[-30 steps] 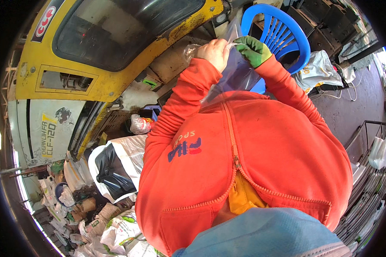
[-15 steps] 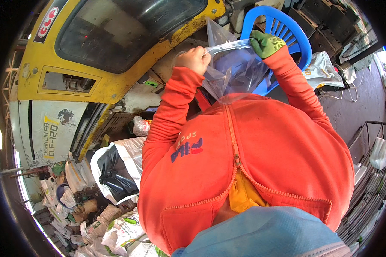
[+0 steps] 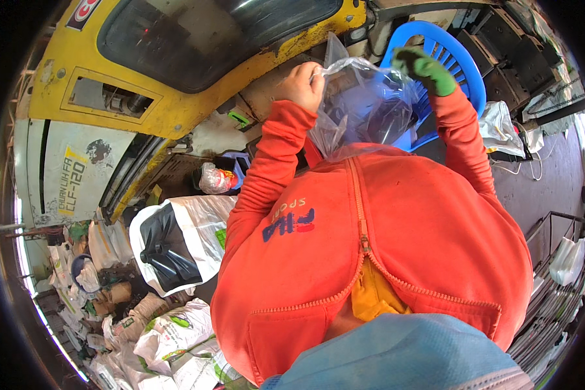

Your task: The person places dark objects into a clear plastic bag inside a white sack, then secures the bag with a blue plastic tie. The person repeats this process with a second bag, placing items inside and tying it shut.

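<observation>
Scuffed yellow metal machinery (image 3: 205, 107) stood left of a slatted blue plastic chair (image 3: 472, 75). Before that chair's left edge hung a transparent, wrinkled, glossy plastic bag (image 3: 364, 110), its mouth gaping, blue showing through. Bare left-hand (image 3: 302, 86) fingers gripped its rim; the green-gloved right hand (image 3: 426, 70) blurred near the opposite side, its grip impossible to tell.

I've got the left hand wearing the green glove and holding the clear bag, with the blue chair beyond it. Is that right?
Not quite: the head view shows the green glove on the right hand; the left hand is bare. It does hold the clear bag, with the blue chair beyond.
</observation>
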Motion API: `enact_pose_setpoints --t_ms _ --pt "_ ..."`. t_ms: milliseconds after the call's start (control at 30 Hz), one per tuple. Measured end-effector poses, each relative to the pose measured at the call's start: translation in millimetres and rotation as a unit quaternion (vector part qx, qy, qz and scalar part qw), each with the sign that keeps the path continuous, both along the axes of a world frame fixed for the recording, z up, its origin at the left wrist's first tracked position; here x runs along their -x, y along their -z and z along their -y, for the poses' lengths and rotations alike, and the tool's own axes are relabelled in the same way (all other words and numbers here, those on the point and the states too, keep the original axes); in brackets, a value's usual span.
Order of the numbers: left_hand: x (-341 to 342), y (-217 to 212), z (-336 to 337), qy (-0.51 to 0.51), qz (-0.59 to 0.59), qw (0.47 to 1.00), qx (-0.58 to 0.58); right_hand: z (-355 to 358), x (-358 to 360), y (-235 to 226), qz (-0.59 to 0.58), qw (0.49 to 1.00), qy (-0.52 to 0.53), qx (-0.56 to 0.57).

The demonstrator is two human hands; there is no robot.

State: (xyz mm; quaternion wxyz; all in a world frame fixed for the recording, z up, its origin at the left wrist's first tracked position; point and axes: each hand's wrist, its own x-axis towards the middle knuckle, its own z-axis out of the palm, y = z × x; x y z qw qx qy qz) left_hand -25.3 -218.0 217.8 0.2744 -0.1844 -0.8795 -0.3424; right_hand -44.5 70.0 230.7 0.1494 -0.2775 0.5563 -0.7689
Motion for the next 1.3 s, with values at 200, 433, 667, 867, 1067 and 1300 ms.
enact_pose_setpoints --t_ms 200,433,667,867,1067,1300 --pt "-9 -18 -20 0.019 -0.047 0.997 0.062 49 -25 -16 -0.474 0.691 0.393 -0.378" --pt "-16 -48 -4 -0.056 0.079 0.986 0.134 70 -20 -7 -0.339 0.835 0.298 -0.313" --pt "-38 -76 -11 0.271 0.191 0.868 -0.369 78 -28 -18 -0.341 0.856 0.238 -0.309" --pt "-44 -83 -23 0.117 -0.083 0.989 0.027 75 -39 -34 -0.441 0.807 0.195 -0.342" --pt "-26 -55 -22 0.084 0.101 0.986 0.100 67 -45 -44 -0.415 0.793 0.255 -0.365" --pt "-6 -30 -42 0.071 -0.050 0.996 -0.022 76 -47 -26 -0.372 0.823 0.344 -0.259"
